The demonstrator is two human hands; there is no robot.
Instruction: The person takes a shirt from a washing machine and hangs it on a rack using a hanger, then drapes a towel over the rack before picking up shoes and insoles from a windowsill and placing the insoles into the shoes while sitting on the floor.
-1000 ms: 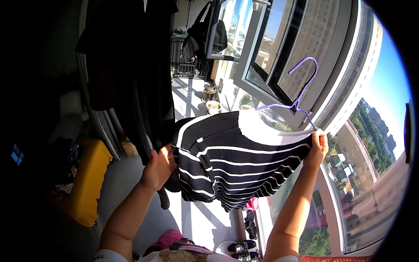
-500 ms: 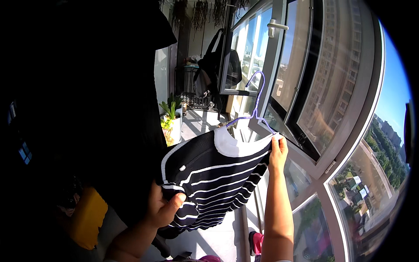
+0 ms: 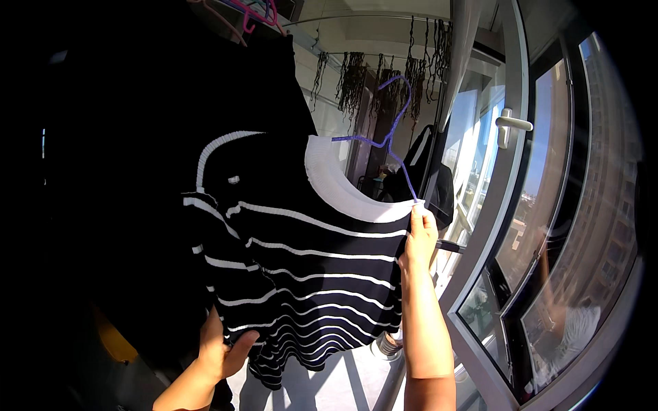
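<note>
A black knit top with thin white stripes and a white collar [image 3: 301, 267] hangs on a purple wire hanger [image 3: 387, 133], lifted high in front of me. My right hand [image 3: 419, 236] pinches the top's right shoulder where the hanger's arm ends. My left hand [image 3: 221, 348] is lower, gripping the top's bottom left hem from behind. The hanger's hook points up, free of any rail.
Dark clothes [image 3: 171, 137] hang close on the left, with pink hangers [image 3: 247, 14] on a rail above. An open window frame with a white handle [image 3: 510, 123] stands on the right. Dried plants [image 3: 370, 75] dangle from the ceiling. A dark bag [image 3: 428, 178] hangs behind the top.
I have raised the top and hanger higher and my view has tilted upward. My left hand slid from the side of the top down to its hem.
</note>
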